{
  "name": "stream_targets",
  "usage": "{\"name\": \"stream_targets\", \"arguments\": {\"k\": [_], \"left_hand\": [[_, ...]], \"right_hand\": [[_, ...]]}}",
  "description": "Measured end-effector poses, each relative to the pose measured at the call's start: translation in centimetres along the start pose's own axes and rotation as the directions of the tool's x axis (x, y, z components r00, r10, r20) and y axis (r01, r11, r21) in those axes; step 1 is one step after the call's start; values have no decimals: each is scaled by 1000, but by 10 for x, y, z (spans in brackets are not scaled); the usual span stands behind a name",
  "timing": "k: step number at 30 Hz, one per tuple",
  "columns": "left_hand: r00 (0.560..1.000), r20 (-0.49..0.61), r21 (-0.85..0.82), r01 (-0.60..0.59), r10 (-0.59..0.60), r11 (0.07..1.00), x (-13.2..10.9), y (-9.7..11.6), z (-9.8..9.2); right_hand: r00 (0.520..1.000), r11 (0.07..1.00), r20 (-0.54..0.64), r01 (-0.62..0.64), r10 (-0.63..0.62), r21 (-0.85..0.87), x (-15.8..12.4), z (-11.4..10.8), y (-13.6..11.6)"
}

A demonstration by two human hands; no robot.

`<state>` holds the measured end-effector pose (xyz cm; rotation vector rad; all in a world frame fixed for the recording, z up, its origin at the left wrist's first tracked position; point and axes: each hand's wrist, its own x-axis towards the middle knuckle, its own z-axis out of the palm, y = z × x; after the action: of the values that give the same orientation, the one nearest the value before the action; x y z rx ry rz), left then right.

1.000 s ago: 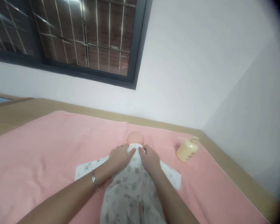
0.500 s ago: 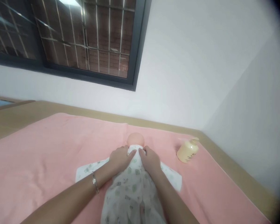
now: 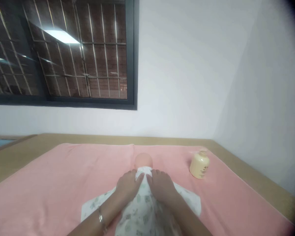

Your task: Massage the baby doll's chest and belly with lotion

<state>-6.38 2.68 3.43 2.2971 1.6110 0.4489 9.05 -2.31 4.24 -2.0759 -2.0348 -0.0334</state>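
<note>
A baby doll lies on a pink mat [image 3: 88, 170], only its round bare head [image 3: 144, 160] uncovered, pointing toward the wall. White baby clothing [image 3: 137, 213] with small green and grey prints covers its body, sleeves spread out to both sides. My left hand [image 3: 129, 185] is closed on the clothing at the left shoulder, its thumb pointing in toward the neckline. Opposite it, my right hand [image 3: 162, 185] is closed on the right shoulder, thumb likewise inward. Fingertips of both hands are partly hidden over the shoulders. A bracelet [image 3: 101, 218] circles my left wrist.
A cream pump bottle [image 3: 199, 165] with dark lettering stands on the mat to the right. Tan surface edging [image 3: 174, 141] borders the mat along the white wall [image 3: 186, 82]. A dark-framed window [image 3: 132, 65] with bars is at upper left.
The view has tilted up and levelled, so the window, doll and bottle sit lower in the picture. Both hands stay at the clothing's shoulders.
</note>
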Motion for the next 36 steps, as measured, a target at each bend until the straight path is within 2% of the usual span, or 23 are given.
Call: {"name": "stream_targets", "arguments": {"k": [4, 7, 9, 12, 14, 19, 22, 27, 31, 36], "left_hand": [[1000, -17, 88, -22, 24, 996, -3, 4, -1], [995, -37, 160, -83, 90, 984, -13, 13, -3], [990, -42, 228, -121, 134, 966, -23, 21, -2], [985, -47, 335, -144, 169, 931, -35, 29, -1], [983, -48, 354, -150, 178, 923, -36, 28, 0], [986, -9, 211, -163, 169, 964, -18, 15, -2], [987, -20, 181, -156, 162, 971, -15, 13, -2], [984, -55, 314, -144, 170, 938, -34, 28, 1], [989, -45, 294, -120, 139, 948, -35, 29, -4], [996, 29, 95, -91, 88, 991, -19, 20, -14]], "right_hand": [[988, 984, -11, 154, -155, -92, -17, -10, -10], [977, 972, 26, 213, -212, -95, -15, -10, -6], [986, 985, 35, 167, -166, -45, -8, -9, -1], [999, 998, 41, 25, -27, 55, 2, -7, 5], [999, 999, 51, 4, -6, 43, 2, -9, 5], [970, 965, 126, 226, -209, -134, -10, -19, -2], [986, 985, 86, 149, -141, -92, -9, -17, -2], [999, 997, 26, 26, -28, 67, 3, -3, 5], [997, 999, 49, 53, -53, 13, 2, -4, 5], [990, 992, 94, 111, -104, -64, -10, -16, -3]]}}
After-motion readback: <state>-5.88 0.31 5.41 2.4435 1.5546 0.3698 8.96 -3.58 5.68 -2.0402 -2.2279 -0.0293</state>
